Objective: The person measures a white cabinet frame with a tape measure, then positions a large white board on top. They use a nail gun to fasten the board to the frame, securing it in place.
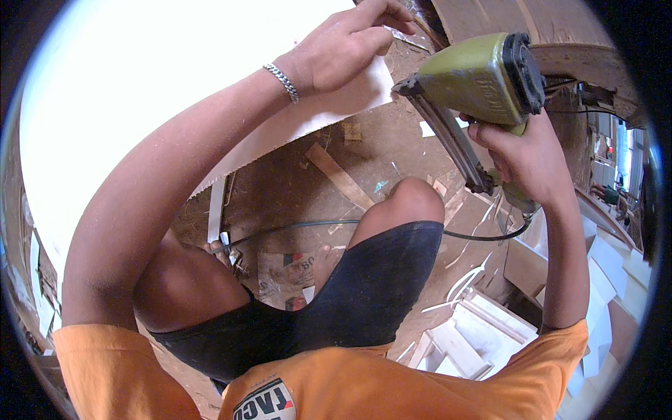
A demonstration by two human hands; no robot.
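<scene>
One view, head. White panel [161,77] as landmark. Nail gun [476,80] just right of panel's lower right corner, nose toward that corner, contact not clear; body's long axis running rightward, away from panel; magazine [448,136] slanting down and right, clear of panel edge. Right hand [525,150] right of panel, clenched round nail gun, forearm upright below. Left hand [346,52] nearer panel: forearm across it, back up, fingers bent past right edge, holding anything or not: cannot tell. Black hose [308,223] below panel.
</scene>
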